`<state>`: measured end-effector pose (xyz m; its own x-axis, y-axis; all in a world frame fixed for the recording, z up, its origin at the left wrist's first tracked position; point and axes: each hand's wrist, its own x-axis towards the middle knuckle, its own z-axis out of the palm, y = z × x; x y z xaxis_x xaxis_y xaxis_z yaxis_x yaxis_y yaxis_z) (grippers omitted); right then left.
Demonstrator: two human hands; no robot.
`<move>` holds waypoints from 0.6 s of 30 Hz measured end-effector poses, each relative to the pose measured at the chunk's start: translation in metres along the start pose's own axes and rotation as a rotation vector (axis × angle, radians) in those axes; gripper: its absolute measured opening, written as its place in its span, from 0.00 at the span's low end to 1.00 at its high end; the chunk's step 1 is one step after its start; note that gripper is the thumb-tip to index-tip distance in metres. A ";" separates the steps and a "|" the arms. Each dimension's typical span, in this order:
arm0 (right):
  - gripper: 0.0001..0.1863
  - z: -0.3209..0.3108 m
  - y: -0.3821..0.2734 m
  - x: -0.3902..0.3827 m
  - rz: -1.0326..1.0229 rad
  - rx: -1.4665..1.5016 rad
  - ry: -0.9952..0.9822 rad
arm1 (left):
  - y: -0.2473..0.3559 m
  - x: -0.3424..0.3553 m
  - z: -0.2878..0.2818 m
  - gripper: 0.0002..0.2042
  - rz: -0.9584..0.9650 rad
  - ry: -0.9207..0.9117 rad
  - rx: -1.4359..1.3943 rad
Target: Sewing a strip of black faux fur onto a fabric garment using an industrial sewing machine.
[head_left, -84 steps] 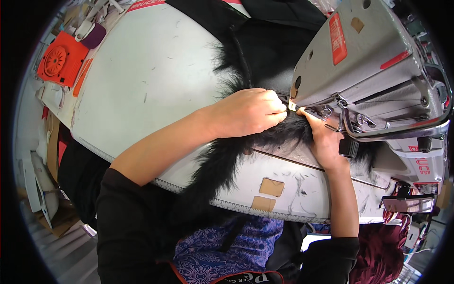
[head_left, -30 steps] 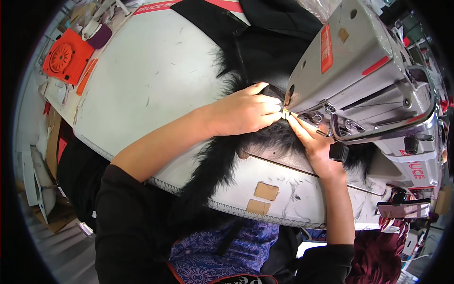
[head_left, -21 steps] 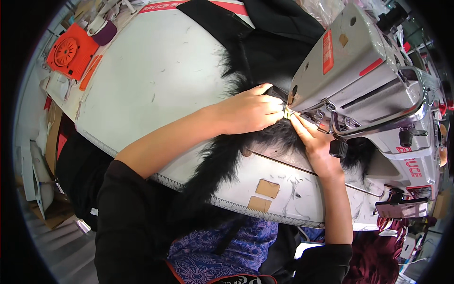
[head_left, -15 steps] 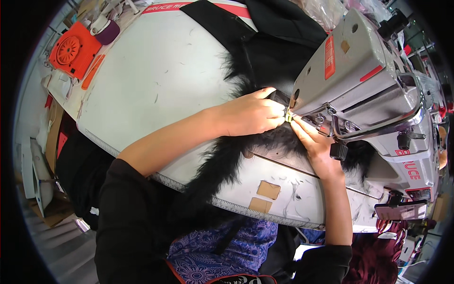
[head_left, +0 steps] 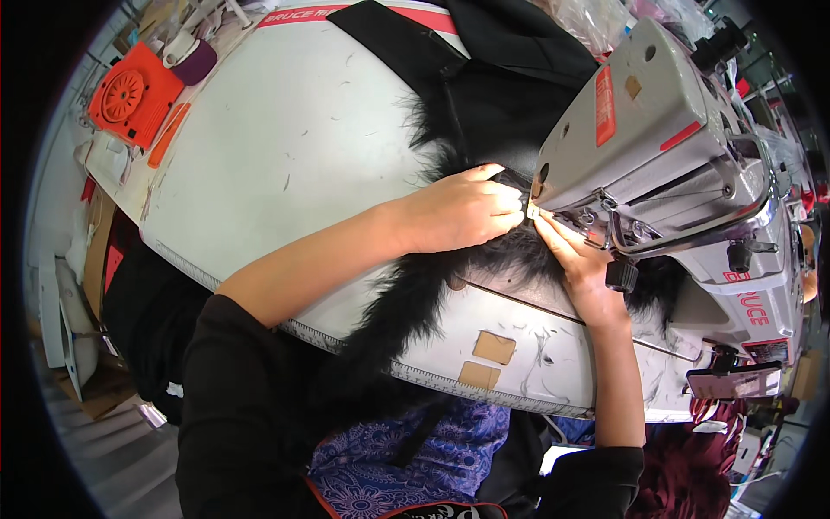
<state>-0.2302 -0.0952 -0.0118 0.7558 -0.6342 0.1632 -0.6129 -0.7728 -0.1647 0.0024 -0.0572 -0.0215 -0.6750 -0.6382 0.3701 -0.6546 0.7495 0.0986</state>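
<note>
black feathery trim (head_left: 405, 298) spills over the ruler-marked white table edge (head_left: 493, 394), lower centre; mid-frame my left hand (head_left: 462, 210), fingers curled, pinches it, my right hand (head_left: 585, 266) lies outstretched, grip unclear, by the grey metal sewing machine (head_left: 635, 108); white tabletop (head_left: 277, 138) leaves room upper left.

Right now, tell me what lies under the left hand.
Black fur shows along the upper and lower edges of the left hand. Whatever lies directly beneath it, including under its curled fingers, is covered.
</note>
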 end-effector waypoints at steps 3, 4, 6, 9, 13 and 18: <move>0.34 0.005 0.008 -0.006 0.118 0.237 -0.043 | 0.003 -0.001 0.002 0.14 0.048 0.041 0.004; 0.35 0.008 0.012 -0.008 0.153 0.376 -0.038 | 0.006 -0.001 0.004 0.13 0.061 0.079 -0.003; 0.35 0.011 0.024 -0.013 0.066 0.359 0.055 | 0.014 -0.001 0.007 0.12 0.067 0.153 0.031; 0.32 0.001 0.029 -0.019 -0.019 0.271 0.100 | 0.021 0.001 0.006 0.09 0.069 0.179 0.176; 0.26 -0.001 0.009 -0.014 -0.144 0.101 0.248 | 0.017 -0.001 0.005 0.03 0.106 0.293 0.236; 0.23 0.006 0.014 -0.018 -0.114 0.299 0.109 | 0.012 0.001 -0.003 0.04 0.194 0.283 0.200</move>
<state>-0.2511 -0.0949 -0.0228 0.7764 -0.5556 0.2975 -0.4191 -0.8077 -0.4147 -0.0054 -0.0483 -0.0171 -0.6902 -0.3936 0.6072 -0.5965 0.7845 -0.1695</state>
